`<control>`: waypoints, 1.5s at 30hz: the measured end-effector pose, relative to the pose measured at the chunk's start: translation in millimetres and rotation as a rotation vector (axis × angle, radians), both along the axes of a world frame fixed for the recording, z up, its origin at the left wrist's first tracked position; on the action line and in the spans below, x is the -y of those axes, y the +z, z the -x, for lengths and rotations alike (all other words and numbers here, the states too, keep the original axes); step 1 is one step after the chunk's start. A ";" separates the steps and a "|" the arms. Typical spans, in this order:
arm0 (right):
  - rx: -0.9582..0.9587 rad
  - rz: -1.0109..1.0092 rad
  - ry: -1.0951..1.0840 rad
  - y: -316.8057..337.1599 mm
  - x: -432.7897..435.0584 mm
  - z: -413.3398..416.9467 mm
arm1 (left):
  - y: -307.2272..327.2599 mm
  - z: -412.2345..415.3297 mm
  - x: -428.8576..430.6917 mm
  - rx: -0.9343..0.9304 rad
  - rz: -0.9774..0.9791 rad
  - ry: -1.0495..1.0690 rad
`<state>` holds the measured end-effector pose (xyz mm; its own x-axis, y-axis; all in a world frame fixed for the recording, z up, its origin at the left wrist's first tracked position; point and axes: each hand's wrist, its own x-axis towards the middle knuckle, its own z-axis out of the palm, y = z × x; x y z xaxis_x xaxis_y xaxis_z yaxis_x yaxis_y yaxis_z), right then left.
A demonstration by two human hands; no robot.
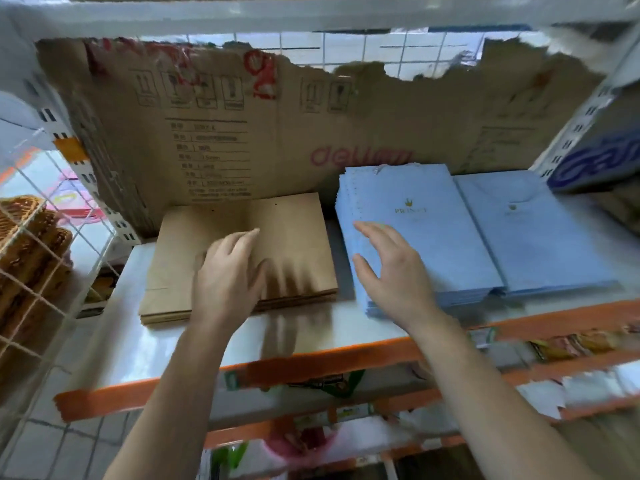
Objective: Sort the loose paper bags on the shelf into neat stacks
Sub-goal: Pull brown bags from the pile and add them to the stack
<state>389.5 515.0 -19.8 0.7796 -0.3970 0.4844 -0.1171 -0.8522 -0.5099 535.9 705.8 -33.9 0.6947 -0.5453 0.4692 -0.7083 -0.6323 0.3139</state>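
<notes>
A stack of flat brown paper bags lies on the left half of the white shelf. My left hand hovers over or rests on its near middle, fingers spread, holding nothing. To the right sits a stack of light blue paper bags with a gold crown logo, and a second blue stack lies beside it. My right hand is over the near left corner of the first blue stack, fingers apart, thumb at the stack's left edge. Both hands look motion-blurred.
A torn cardboard sheet with printed markings lines the back of the shelf. A blue-and-white box sits at the far right. The shelf has an orange front edge. Woven baskets show behind the wire grid on the left. Lower shelves hold packaged goods.
</notes>
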 end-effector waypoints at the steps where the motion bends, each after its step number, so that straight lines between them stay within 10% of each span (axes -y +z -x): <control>1: -0.004 0.018 -0.017 2.3 13.2 10.6 | 2.8 8.2 15.7 0.013 -0.003 -0.021; 23: -0.177 -0.017 -0.523 -18.8 341.5 409.4 | -4.8 344.3 416.7 -0.102 -0.087 -0.456; 45: -0.162 -0.046 -0.540 -29.2 545.3 471.4 | -41.2 382.2 629.5 -0.236 -0.120 -0.429</control>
